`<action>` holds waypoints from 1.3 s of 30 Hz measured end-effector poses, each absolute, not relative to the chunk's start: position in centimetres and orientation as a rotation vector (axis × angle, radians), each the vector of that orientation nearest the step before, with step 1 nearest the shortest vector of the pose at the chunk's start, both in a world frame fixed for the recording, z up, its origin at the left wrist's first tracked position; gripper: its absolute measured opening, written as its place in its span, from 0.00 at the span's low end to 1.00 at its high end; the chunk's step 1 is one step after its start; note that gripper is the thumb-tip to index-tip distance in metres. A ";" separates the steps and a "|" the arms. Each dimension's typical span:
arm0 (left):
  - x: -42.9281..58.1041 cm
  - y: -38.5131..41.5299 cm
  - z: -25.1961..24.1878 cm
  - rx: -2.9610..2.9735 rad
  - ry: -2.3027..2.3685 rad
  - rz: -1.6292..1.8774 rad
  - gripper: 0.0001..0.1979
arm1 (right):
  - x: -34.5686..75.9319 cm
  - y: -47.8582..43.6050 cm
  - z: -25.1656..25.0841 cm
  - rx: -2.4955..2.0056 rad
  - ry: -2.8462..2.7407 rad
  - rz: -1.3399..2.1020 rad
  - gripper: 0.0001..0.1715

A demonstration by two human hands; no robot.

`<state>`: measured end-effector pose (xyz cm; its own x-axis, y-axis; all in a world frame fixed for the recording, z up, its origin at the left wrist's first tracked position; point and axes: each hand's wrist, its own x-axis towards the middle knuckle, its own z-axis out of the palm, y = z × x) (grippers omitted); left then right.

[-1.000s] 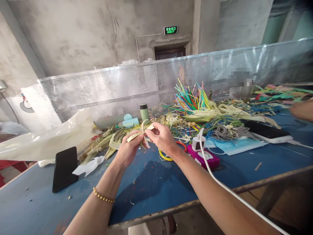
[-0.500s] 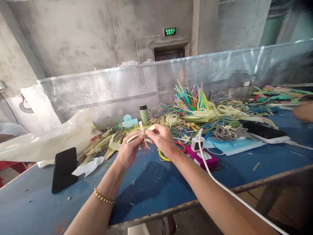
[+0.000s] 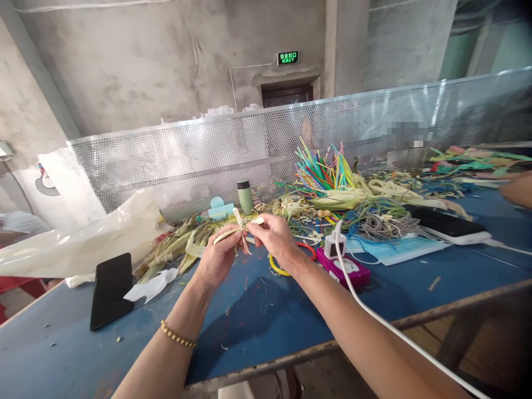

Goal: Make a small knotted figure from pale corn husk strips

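Pale corn husk strips (image 3: pixel 238 217) cross each other in a small star-like shape above the blue table (image 3: pixel 253 310). My left hand (image 3: pixel 220 252) pinches them from the left, a gold bead bracelet (image 3: pixel 178 333) on its wrist. From the other side, my right hand (image 3: pixel 275 237) grips the same strips near their crossing, thumb and fingers closed. The exact knot or join between the fingertips is too small to make out. Behind the hands stand a green bottle (image 3: pixel 245 198) with a black lid and a light blue object (image 3: pixel 221 210).
Dried husks (image 3: pixel 166 252), a black phone (image 3: pixel 111 291) and a clear plastic bag (image 3: pixel 83 238) lie left. On the right are colourful pipe cleaners (image 3: pixel 324 172), scissors with yellow and orange handles (image 3: pixel 279 266), a purple power strip (image 3: pixel 347 271) with a white cable, and another person's hand (image 3: pixel 515 190).
Both hands stay in nearly the same place with the husk strips. The fingers have shifted only slightly, and the view has moved a little.
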<state>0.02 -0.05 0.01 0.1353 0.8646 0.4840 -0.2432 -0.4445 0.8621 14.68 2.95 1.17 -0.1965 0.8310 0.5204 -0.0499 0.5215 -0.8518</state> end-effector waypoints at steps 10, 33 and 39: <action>-0.1 -0.3 0.1 1.683 0.691 1.360 0.09 | 15.2 3.0 1.7 -0.546 -1.683 0.925 0.12; -0.4 -0.6 0.2 1.794 0.755 1.349 0.10 | 14.2 2.8 0.7 -0.615 -1.607 0.826 0.12; -0.2 -0.3 0.2 1.690 0.832 1.424 0.10 | 15.2 4.4 0.7 -0.708 -1.696 0.693 0.13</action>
<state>-0.24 -0.34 0.17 0.1655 0.8554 0.4908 0.0074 -0.4987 0.8667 15.18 4.37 0.71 -0.2036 0.7562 0.6218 0.1047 0.6483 -0.7541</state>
